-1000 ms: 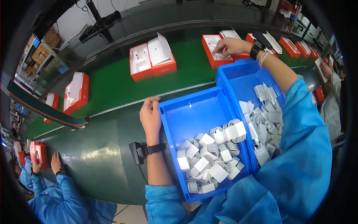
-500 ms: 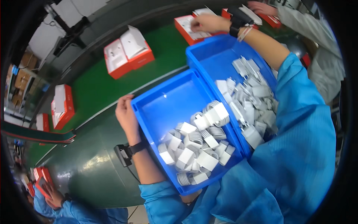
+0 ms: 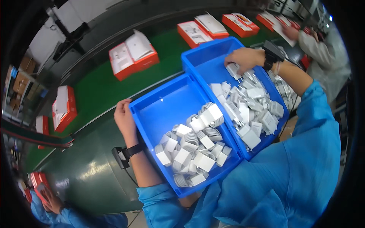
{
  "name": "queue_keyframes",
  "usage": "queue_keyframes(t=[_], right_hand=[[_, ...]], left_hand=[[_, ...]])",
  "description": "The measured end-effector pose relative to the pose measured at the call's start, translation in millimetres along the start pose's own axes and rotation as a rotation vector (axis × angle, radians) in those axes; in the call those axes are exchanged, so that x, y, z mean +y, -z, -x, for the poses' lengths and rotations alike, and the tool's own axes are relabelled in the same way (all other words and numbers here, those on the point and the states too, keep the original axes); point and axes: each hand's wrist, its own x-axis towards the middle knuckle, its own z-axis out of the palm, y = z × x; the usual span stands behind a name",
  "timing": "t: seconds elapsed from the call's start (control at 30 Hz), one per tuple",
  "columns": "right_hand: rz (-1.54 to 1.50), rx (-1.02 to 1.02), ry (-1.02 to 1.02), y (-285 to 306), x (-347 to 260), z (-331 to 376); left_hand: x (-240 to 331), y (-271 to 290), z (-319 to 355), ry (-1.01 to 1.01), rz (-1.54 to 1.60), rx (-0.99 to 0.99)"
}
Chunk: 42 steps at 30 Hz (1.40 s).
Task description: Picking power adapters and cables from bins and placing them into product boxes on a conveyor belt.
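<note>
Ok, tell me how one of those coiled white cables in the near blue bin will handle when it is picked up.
A coiled cable probably lifts as one springy bundle, since a white band wraps its loops. It looks light for its size. Heaped loosely in the blue bin, its neighbours may snag and drag along.

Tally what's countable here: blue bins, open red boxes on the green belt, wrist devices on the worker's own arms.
Blue bins: 2
Open red boxes on the green belt, clearly visible: 4, with more cut off at the rim
Wrist devices: 2
Total: 8
</note>
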Motion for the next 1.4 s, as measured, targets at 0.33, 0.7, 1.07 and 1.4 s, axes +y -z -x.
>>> queue_keyframes(t=[0.33, 0.7, 1.07, 1.4], right_hand=[[0.243, 0.433, 0.182, 148, -51, 69], [0.496, 0.464, 0.229, 333, -140, -25], [0.324, 0.451, 0.253, 178, -103, -324], [0.207, 0.359, 0.173, 157, -94, -353]], left_hand=[[7, -2, -6, -0.048, -0.182, 0.022], [4, -3, -6, -0.015, -0.152, 0.02], [35, -9, 3, 0.042, -0.35, 0.032], [31, -2, 3, 0.126, -0.353, 0.034]])
